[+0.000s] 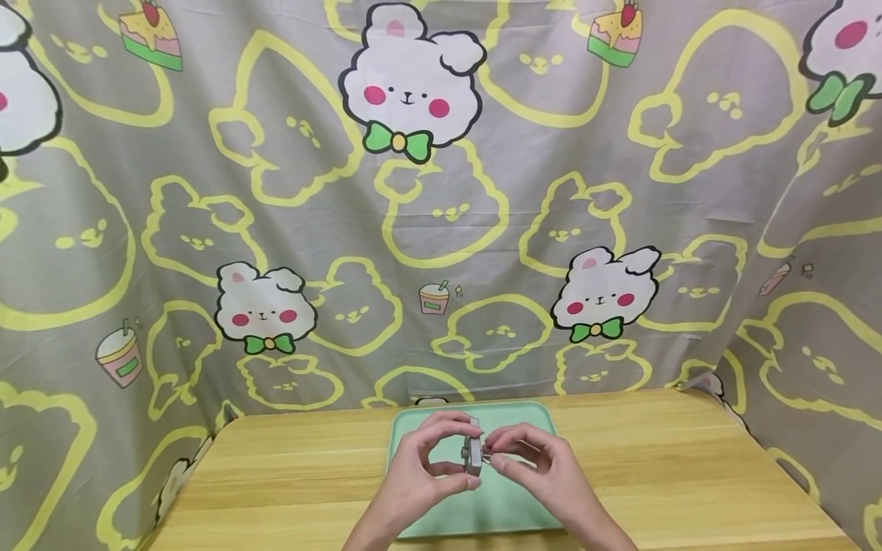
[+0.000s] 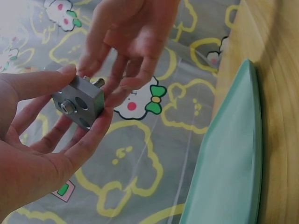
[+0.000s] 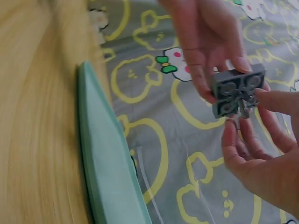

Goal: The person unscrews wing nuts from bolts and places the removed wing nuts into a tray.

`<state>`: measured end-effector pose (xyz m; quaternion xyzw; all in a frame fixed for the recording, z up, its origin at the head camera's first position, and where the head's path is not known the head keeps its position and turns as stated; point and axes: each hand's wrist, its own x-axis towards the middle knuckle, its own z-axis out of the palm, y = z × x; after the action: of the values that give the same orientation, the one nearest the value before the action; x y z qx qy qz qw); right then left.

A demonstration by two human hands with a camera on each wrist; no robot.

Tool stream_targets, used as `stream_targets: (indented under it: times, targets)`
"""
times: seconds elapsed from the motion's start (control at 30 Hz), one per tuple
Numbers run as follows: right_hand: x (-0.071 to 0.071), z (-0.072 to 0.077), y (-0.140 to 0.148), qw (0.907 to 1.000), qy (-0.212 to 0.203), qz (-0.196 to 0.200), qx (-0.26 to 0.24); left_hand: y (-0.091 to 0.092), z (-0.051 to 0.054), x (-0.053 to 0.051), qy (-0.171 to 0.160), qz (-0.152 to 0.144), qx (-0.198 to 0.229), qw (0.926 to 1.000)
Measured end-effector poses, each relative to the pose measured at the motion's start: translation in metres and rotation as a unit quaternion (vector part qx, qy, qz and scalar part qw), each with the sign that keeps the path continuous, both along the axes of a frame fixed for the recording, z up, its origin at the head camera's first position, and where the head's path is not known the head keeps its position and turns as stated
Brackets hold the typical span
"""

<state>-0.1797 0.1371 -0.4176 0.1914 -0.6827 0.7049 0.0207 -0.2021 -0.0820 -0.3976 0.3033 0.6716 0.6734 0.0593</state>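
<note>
A small grey metal block (image 1: 473,456) with several round holes stands on edge between my hands. My left hand (image 1: 429,458) grips it by opposite edges, thumb below and fingers above in the head view. In the left wrist view, a bolt head (image 2: 67,107) sits at the block's middle. From the opposite face a threaded screw (image 3: 244,108) sticks out, with small metal parts around its base. My right hand (image 1: 537,459) has its thumb and fingers curled at this screw, seemingly pinching it; the exact contact is partly hidden and blurred.
Beneath both hands, a pale green tray (image 1: 482,520) lies on the wooden table (image 1: 296,482). A grey curtain (image 1: 441,229) printed with cartoon bunnies hangs behind the table and along both sides.
</note>
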Motion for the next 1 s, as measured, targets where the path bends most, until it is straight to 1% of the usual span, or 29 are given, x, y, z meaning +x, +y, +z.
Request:
stream_targets:
  times: [0.1,0.13,0.17,0.3,0.4,0.57,0.7,0.8,0.9,1.0]
  targets:
    - [0.0,0.003,0.002,0.9965,-0.083,0.004,-0.005,0.001,0.002,0.002,0.011,-0.001,-0.006,0.9999]
    - [-0.001,0.003,0.003,0.9943,-0.106,0.01,-0.009,0.001,0.002,0.003,0.017,-0.003,-0.009,0.9998]
    - [-0.001,0.003,0.003,0.9928,-0.118,0.017,-0.009,0.002,0.002,0.003,0.023,-0.004,-0.012,0.9997]
    - [-0.003,-0.001,0.004,0.9869,-0.151,0.053,-0.024,0.003,0.001,0.004,0.038,-0.005,-0.026,0.9989]
    - [-0.003,-0.003,0.005,0.9829,-0.166,0.069,-0.039,0.005,0.001,0.005,0.042,-0.002,-0.037,0.9984]
    - [-0.005,-0.007,0.005,0.9793,-0.185,0.067,-0.048,0.006,0.0,0.005,0.041,-0.004,-0.046,0.9981]
    - [-0.005,-0.006,0.003,0.9804,-0.187,0.05,-0.036,0.006,-0.001,0.005,0.041,-0.006,-0.046,0.9981]
    - [-0.004,-0.005,0.002,0.9839,-0.172,0.04,-0.027,0.006,-0.002,0.004,0.043,-0.009,-0.043,0.9981]
    - [-0.003,-0.005,0.0,0.9896,-0.137,0.037,-0.019,0.005,-0.002,0.004,0.042,-0.015,-0.035,0.9984]
    - [-0.002,-0.005,-0.002,0.9959,-0.086,0.029,-0.004,0.005,-0.002,0.003,0.037,-0.019,-0.027,0.9988]
